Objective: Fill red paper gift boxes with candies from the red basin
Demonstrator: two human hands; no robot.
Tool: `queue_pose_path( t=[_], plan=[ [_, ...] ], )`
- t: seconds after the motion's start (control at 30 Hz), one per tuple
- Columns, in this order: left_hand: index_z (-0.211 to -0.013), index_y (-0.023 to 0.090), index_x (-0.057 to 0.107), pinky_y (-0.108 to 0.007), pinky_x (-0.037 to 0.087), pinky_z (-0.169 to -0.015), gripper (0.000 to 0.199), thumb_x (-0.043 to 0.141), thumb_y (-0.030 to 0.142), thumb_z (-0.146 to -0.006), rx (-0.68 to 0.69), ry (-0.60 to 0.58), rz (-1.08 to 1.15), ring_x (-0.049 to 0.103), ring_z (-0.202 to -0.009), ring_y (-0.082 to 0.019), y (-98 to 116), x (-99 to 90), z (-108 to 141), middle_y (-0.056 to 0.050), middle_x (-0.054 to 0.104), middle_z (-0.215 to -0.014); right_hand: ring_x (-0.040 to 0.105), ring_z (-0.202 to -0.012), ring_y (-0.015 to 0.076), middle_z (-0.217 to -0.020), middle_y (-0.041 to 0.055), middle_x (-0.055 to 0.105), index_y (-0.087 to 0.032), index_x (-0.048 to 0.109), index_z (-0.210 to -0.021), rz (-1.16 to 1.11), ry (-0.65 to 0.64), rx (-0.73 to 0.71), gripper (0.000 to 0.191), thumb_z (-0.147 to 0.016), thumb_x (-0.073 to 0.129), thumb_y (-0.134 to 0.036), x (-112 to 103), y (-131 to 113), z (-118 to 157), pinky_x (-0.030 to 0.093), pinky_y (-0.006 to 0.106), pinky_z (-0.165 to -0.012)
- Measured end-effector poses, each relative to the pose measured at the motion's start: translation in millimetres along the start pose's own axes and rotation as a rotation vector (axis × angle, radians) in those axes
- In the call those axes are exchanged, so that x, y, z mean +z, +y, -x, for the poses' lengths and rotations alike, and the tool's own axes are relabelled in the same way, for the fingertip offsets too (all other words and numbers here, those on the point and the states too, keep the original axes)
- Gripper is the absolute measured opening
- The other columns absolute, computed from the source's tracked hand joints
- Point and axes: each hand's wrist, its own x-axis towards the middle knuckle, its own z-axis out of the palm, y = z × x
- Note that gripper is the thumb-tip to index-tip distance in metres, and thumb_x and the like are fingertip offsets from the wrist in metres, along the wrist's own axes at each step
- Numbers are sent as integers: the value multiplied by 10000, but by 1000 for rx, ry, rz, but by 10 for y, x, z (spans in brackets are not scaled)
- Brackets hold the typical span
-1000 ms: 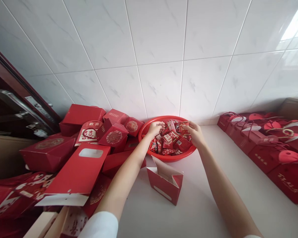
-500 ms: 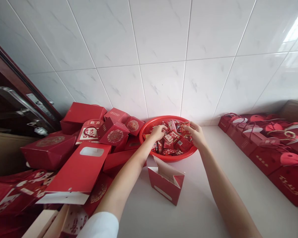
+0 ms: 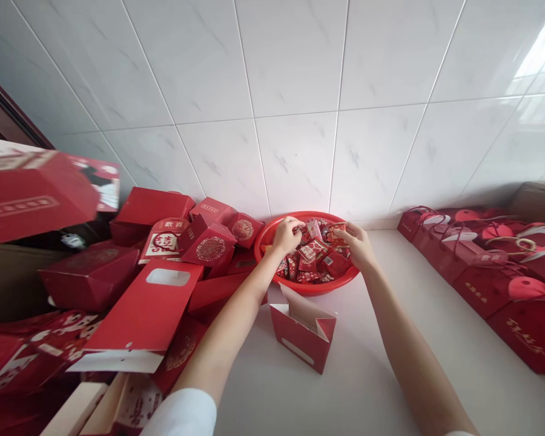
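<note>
A red plastic basket (image 3: 312,290) stands against the wall, filled with wrapped sweets (image 3: 312,251), mostly red. My left hand (image 3: 289,236) is over its left side, fingers curled closed; what they hold, if anything, I cannot make out. At the right rim my right hand (image 3: 360,245) has thumb and fingers closed on a red and gold sweet packet (image 3: 336,229). In front of the basket an open red paper box (image 3: 302,339) stands upright on the white counter, its top flaps raised and its pale inside showing.
Many red boxes (image 3: 140,309) are heaped on the left. Above them a blurred red box (image 3: 36,188) reaches in from the left edge. Rows of red gift bags (image 3: 476,284) with cord handles line the right side, a brown carton (image 3: 538,203) behind. White tiles (image 3: 295,157) form the wall.
My left hand has shifted slightly up and its fingers have curled in. A red box has come into view at the left, covering the door handle. My right hand has stayed almost still.
</note>
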Motion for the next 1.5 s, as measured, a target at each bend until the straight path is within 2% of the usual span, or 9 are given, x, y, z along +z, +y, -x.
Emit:
queue_pose_path(
  t=[0.13,0.23,0.53,0.67,0.73,0.8,0.9,1.17,1.5],
  plan=[
    [-1062,229,762,-318,555,-887,344,800,311,-730,40,-230,-72,720,-971,-249,74,18,77,-55,761,-1056,693,-698,212,-752,22,744,-213,685,-772,7,-16,2,313,-583,819,-424,-14,15,-4,556,327,-656],
    [-1121,256,740,-323,541,-898,490,860,297,-647,16,-334,-133,710,-1038,-289,75,42,99,-56,769,-1081,686,-675,207,-745,17,744,-217,696,-786,-3,-18,-2,313,-584,822,-420,-16,20,-3,556,325,-643],
    [-1369,178,577,-463,419,-1103,537,671,226,-843,-43,-122,-179,533,-1324,-330,61,-39,53,-174,593,-1387,703,-721,225,-776,26,751,-223,696,-788,15,-33,-7,294,-612,813,-428,-23,23,-6,572,342,-672],
    [-990,248,770,-285,508,-966,243,674,155,-787,106,-294,-130,693,-1047,-215,147,-30,104,-36,751,-1066,701,-718,222,-778,28,750,-216,697,-792,11,-31,-7,301,-611,817,-426,-21,19,-2,573,347,-682],
    [-838,253,781,-281,536,-882,207,708,114,-703,146,-383,-139,717,-908,-216,175,-20,130,-18,762,-916,694,-706,214,-768,25,745,-214,693,-785,8,-33,-8,303,-610,819,-427,-18,14,5,568,343,-676],
    [-856,243,786,-322,530,-916,273,712,79,-651,153,-399,-167,707,-975,-259,183,-19,144,-47,763,-975,687,-695,205,-759,21,740,-212,693,-786,9,-30,-8,306,-608,820,-426,-15,8,14,564,334,-667],
    [-973,229,781,-375,493,-1013,388,723,70,-624,129,-381,-197,654,-1142,-311,159,-28,142,-89,734,-1145,685,-691,203,-764,20,739,-211,701,-798,21,-23,-4,306,-608,817,-420,-12,2,23,563,328,-657],
    [-1103,199,746,-364,484,-1037,522,633,-55,-662,-20,-318,-213,639,-1203,-293,50,-5,106,-129,701,-1233,692,-709,218,-777,27,749,-221,699,-796,21,-20,3,306,-601,816,-426,-11,11,10,565,340,-664],
    [-920,220,778,-462,453,-1066,358,675,-5,-662,-177,-230,-170,647,-1187,-354,42,-18,85,-134,762,-1100,691,-717,212,-795,23,750,-224,696,-786,29,-25,0,291,-607,802,-426,-4,-1,18,563,328,-661]
  ],
)
